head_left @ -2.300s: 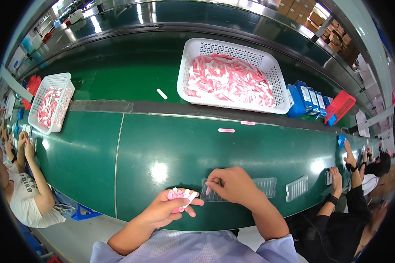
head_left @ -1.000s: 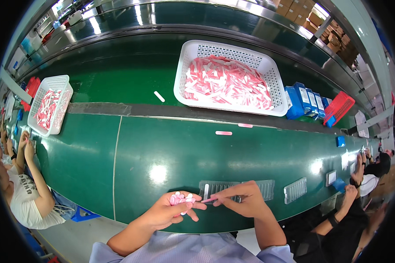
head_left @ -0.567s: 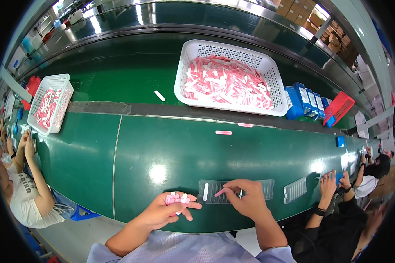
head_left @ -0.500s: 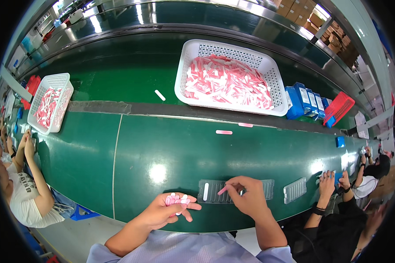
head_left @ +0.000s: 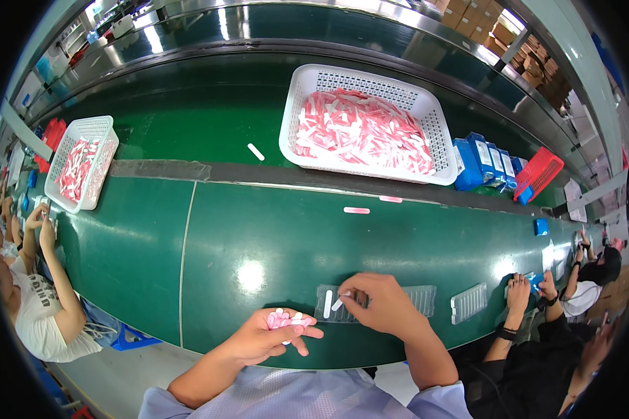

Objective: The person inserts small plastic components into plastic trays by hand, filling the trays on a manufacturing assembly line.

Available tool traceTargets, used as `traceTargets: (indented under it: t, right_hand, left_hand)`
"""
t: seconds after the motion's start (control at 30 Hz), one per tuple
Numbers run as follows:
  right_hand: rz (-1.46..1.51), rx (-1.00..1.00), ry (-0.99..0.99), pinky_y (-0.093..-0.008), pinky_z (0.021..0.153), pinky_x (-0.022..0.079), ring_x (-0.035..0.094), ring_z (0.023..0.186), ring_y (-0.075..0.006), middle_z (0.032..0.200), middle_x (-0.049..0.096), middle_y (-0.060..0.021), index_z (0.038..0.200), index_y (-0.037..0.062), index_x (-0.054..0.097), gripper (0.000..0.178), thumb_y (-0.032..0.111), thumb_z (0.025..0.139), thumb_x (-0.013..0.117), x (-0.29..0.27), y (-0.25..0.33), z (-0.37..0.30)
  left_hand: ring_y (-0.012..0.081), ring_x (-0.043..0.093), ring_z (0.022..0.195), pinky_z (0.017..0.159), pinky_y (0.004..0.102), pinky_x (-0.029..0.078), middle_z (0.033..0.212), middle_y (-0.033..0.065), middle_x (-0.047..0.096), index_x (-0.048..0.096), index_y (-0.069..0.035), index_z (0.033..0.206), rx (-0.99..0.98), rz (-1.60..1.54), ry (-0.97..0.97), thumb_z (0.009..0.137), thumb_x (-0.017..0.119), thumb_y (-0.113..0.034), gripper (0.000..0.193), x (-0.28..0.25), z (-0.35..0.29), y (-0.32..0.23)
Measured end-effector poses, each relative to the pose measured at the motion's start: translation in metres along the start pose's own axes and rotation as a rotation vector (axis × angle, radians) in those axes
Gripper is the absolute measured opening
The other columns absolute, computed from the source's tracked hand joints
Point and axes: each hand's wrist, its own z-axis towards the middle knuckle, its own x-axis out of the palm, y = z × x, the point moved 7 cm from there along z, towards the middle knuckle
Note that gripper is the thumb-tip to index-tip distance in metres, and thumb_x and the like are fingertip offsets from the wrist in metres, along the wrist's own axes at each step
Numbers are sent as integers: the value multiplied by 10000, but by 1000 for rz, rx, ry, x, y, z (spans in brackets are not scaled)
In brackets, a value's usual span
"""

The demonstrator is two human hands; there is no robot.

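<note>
My left hand (head_left: 258, 339) is closed around a bunch of small pink and white strips (head_left: 285, 320) with rounded ends, beside the left end of a clear plastic slotted tray (head_left: 421, 302). Over that tray, my right hand (head_left: 386, 302) pinches one white-faced strip (head_left: 337, 304) between thumb and fingers, low and tilted. Just left of it, another white strip (head_left: 328, 304) lies upright in the first slot. My right hand covers the tray's middle slots. Whether the pinched strip touches the tray, I cannot tell.
A second clear tray (head_left: 469, 304) lies to the right. Two pink strips (head_left: 356, 210) rest farther back. Beyond stands a big white basket (head_left: 290, 112) heaped with strips, near blue packs (head_left: 483, 160) and a red basket (head_left: 540, 173). Co-workers' hands (head_left: 519, 297) work at right and far left.
My right hand has moved left over the tray and lowered its strip beside the one in the first slot. The strip's white face now shows instead of pink. My left hand stays nearly still.
</note>
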Motion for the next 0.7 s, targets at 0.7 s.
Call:
traceTargets:
  t: [0.7]
  right_hand:
    - [-250,-427,-581,-338,595,401,535,598,-167,649,562,13,841,104,751,165,124,706,844,-23,23,-43]
  left_hand:
    - [256,725,997,427,189,318,1248,235,650,575,31,1287,-29,10,-31,974,586,-20,317,10,5,-4]
